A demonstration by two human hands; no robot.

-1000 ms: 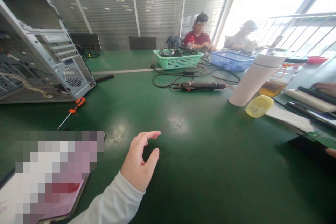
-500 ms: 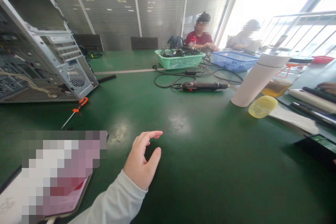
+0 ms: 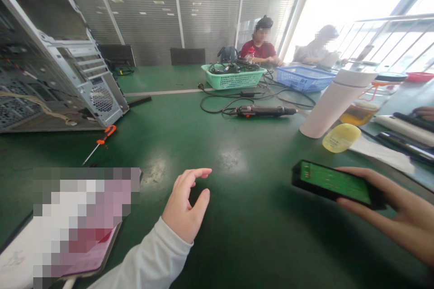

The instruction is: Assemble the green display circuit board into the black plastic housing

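Observation:
My left hand (image 3: 185, 210), in a white sleeve, rests on the green table (image 3: 237, 158) with thumb and fingers apart and nothing in it. My right hand (image 3: 403, 216) comes in from the lower right and grips a flat black drive with a green circuit board on top (image 3: 334, 183), holding it just above the table. An open grey computer case (image 3: 50, 67) lies at the far left. A small orange-handled screwdriver (image 3: 101, 137) lies in front of the case.
A blurred-out device (image 3: 81, 216) lies by my left arm. A black corded power screwdriver (image 3: 264, 110), a green basket (image 3: 233, 79) of cables and a blue basket (image 3: 303, 79) sit further back. A white flask (image 3: 334, 99), yellow lid (image 3: 341, 137) and another person's hand (image 3: 423, 112) are at right. Two people sit far off.
My right hand has moved in from the right edge towards the middle, carrying the drive into full view. My left hand has stayed in place.

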